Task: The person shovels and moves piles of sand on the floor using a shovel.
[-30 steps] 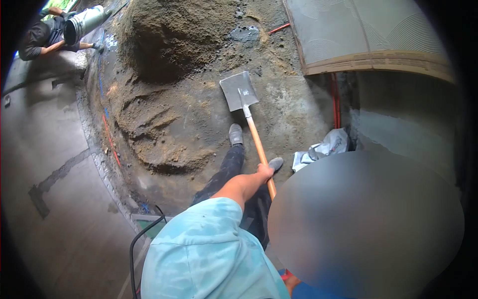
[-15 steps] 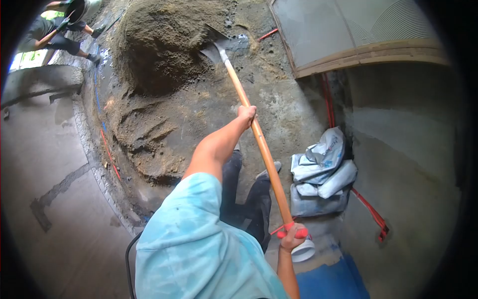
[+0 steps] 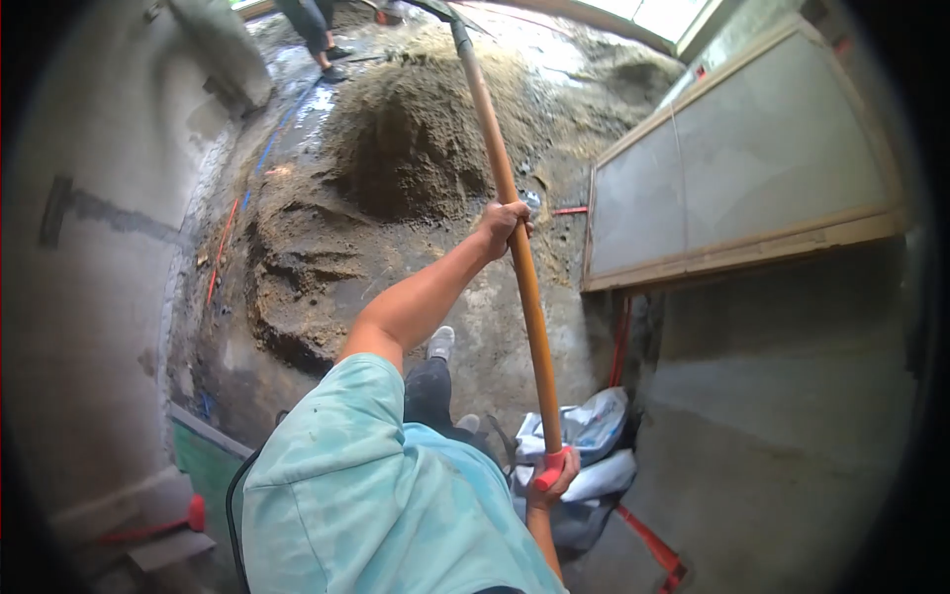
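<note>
My left hand [image 3: 506, 228] is wrapped around the middle of the wooden shaft of a shovel [image 3: 535, 327]. Lower down, my right hand [image 3: 560, 477] grips the red handle at the shaft's end. The shovel's dark blade is at the top edge of the view, beyond a big mound of sand [image 3: 416, 148] and partly cut off; whether it carries anything cannot be made out. Just beside my right hand lie white and grey sacks [image 3: 602, 475].
A co-worker's legs [image 3: 310, 28] stand beyond the mound at the top left. A wood-framed panel [image 3: 737, 163] juts in at the right. Red conduit [image 3: 653, 543] lies near the sacks, and a red-handled tool [image 3: 196, 515] is at the lower left.
The shovel has gone from flat on the ground to the mound's edge, then up and forward past it. My right hand has come into sight on its handle. The view has tilted up.
</note>
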Demonstrator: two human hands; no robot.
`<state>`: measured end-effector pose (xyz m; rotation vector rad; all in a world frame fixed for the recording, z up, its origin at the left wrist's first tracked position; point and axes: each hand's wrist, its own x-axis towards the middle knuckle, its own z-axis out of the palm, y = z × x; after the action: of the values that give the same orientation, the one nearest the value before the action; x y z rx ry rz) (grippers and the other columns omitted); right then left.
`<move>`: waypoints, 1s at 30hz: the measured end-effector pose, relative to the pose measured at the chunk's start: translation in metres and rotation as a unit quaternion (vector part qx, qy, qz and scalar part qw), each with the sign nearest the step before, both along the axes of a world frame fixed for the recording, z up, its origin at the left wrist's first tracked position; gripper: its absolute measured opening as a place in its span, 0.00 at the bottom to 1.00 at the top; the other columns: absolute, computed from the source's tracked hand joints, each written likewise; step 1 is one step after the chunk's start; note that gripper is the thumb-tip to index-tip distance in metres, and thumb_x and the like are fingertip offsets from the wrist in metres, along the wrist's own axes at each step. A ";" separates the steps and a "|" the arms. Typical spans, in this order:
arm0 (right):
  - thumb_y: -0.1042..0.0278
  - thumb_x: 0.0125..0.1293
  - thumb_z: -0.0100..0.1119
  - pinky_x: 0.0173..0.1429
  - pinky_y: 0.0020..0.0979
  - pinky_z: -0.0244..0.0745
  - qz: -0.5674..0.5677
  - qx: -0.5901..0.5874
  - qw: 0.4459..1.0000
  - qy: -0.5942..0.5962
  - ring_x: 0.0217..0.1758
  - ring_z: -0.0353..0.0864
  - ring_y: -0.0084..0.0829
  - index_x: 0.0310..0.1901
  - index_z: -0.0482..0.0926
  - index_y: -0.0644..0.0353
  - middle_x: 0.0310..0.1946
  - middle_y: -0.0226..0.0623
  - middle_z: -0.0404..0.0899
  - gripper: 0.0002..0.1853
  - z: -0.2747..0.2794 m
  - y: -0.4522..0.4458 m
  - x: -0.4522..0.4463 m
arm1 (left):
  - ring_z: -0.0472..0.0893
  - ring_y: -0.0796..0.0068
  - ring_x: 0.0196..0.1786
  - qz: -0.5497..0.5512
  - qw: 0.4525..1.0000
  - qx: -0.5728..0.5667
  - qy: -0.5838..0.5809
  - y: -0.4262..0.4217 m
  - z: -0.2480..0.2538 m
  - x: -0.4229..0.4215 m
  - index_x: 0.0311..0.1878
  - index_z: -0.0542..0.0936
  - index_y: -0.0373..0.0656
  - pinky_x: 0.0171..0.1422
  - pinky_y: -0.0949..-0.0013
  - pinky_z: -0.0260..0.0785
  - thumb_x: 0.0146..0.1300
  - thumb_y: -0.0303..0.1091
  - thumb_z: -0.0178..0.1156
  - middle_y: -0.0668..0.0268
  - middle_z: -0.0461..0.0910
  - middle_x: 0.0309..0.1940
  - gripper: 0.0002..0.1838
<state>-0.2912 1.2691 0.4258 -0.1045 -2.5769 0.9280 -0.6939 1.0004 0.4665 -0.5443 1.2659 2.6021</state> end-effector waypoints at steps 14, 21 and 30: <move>0.58 0.60 0.55 0.53 0.46 0.67 0.108 0.061 0.977 0.171 0.48 0.71 0.48 0.41 0.69 0.63 0.40 0.45 0.71 0.16 0.162 0.132 0.137 | 0.78 0.67 0.29 0.076 0.992 0.033 -0.097 0.045 0.026 0.275 0.40 0.65 0.35 0.36 0.66 0.76 0.53 0.27 0.55 0.60 0.73 0.27 0.13; 0.61 0.59 0.56 0.51 0.46 0.69 0.254 0.166 0.934 0.190 0.46 0.71 0.48 0.39 0.71 0.59 0.34 0.39 0.71 0.12 0.247 0.058 0.107 | 0.77 0.60 0.40 0.093 0.976 0.010 -0.196 0.025 -0.036 0.352 0.52 0.60 0.34 0.46 0.59 0.73 0.54 0.33 0.56 0.56 0.69 0.39 0.25; 0.70 0.57 0.56 0.50 0.46 0.71 0.369 0.208 0.874 0.239 0.37 0.74 0.40 0.37 0.75 0.61 0.29 0.39 0.73 0.07 0.248 -0.057 0.078 | 0.77 0.67 0.47 0.219 0.877 -0.022 0.426 -0.147 0.216 0.412 0.58 0.64 0.34 0.53 0.64 0.70 0.51 0.36 0.65 0.56 0.73 0.48 0.32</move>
<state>-0.2128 1.2121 0.6736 1.1477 -2.2526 0.4849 -0.2819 0.8539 0.6822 0.4602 1.5499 3.3676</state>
